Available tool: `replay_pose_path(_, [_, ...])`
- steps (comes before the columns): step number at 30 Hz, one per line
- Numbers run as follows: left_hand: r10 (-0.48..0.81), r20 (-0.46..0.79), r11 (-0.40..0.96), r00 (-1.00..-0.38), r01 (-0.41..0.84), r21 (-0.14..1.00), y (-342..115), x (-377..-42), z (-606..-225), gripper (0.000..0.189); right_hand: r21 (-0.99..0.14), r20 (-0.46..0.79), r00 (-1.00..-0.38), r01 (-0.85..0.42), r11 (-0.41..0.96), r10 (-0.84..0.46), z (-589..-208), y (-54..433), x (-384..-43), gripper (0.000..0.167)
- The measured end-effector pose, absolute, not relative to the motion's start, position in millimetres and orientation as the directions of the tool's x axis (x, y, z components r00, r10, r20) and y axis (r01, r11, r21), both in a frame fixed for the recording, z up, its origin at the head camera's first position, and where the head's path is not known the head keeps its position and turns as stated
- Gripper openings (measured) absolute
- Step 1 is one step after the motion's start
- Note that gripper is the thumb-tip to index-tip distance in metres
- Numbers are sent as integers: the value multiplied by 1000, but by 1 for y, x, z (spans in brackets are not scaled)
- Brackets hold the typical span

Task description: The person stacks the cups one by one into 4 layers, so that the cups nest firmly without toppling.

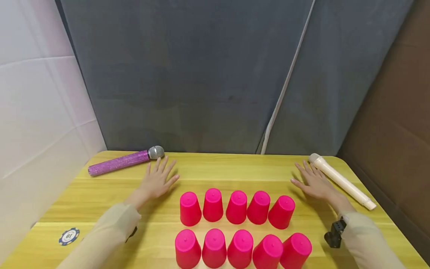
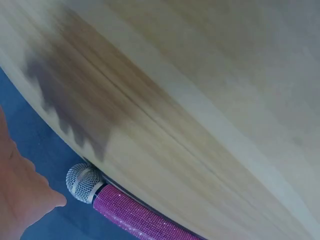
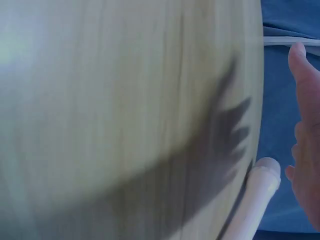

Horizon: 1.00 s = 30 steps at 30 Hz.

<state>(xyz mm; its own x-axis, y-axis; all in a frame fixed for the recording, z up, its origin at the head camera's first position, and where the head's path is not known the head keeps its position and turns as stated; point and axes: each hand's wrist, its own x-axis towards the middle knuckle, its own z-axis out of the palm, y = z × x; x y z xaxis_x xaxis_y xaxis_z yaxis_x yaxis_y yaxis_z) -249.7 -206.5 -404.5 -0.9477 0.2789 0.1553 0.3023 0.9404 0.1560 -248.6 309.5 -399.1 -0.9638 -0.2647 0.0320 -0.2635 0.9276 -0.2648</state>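
Observation:
My left hand [image 1: 155,182] is held over the left of the table with its fingers spread, nearest to a purple glittery microphone [image 1: 119,163] with a silver mesh head. On the other side my right hand [image 1: 315,184], fingers also spread, hovers beside a white microphone [image 1: 342,181]. Neither hand holds anything. Between the forearms stand two rows of pink cups [image 1: 236,207], all upside down, several in each row. In the left wrist view the left hand [image 2: 25,187] appears near the purple microphone's mesh head; the right wrist view shows the right hand [image 3: 310,135] near the white microphone's head.
A blue and white poker chip [image 1: 69,236] marked 10 lies at the table's left, by the left sleeve. Grey cloth [image 1: 188,82] hangs behind the wooden table [image 1: 231,168], with a white cord [image 1: 285,84] down it. White fabric [image 1: 43,104] flanks the left, brown the right.

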Motion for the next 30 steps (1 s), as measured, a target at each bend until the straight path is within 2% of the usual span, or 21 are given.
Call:
replay_pose_path(4, [297, 128, 931, -946, 317, 181, -208, -246, -405, 59, -293, 38, -955, -293, 910, -295, -393, 299, -244, 73])
replay_pose_path(9, [323, 155, 904, -933, 353, 240, -205, -243, -398, 58, -371, 7, -914, -378, 848, -405, -373, 280, -242, 63])
replay_pose_path(12, [358, 167, 885, -919, 391, 252, -200, -241, -388, 58, -467, -88, -876, -384, 796, -475, -357, 270, -240, 58])
replay_pose_path(16, [412, 137, 852, -901, 434, 294, -192, -234, -372, 57, -578, -274, -775, -341, 742, -570, -338, 257, -231, 59])
replay_pose_path(19, [474, 15, 802, -880, 439, 405, -185, -224, -356, 60, -609, -424, -686, -268, 746, -592, -326, 246, -222, 62])
replay_pose_path(21, [527, -100, 764, -844, 419, 490, -181, -216, -344, 63, -600, -495, -651, -222, 769, -575, -320, 238, -216, 58])
replay_pose_path(23, [577, -200, 736, -792, 398, 548, -177, -209, -334, 65, -572, -533, -647, -200, 796, -546, -317, 230, -212, 53])
replay_pose_path(25, [623, -243, 711, -743, 408, 572, -172, -203, -328, 60, -535, -546, -666, -189, 824, -508, -314, 224, -208, 47])
replay_pose_path(27, [667, -228, 683, -709, 460, 567, -168, -199, -326, 50, -499, -560, -685, -170, 850, -466, -313, 220, -207, 44])
replay_pose_path(30, [696, -175, 660, -696, 523, 540, -163, -194, -327, 39, -448, -588, -705, -123, 886, -396, -310, 214, -206, 43])
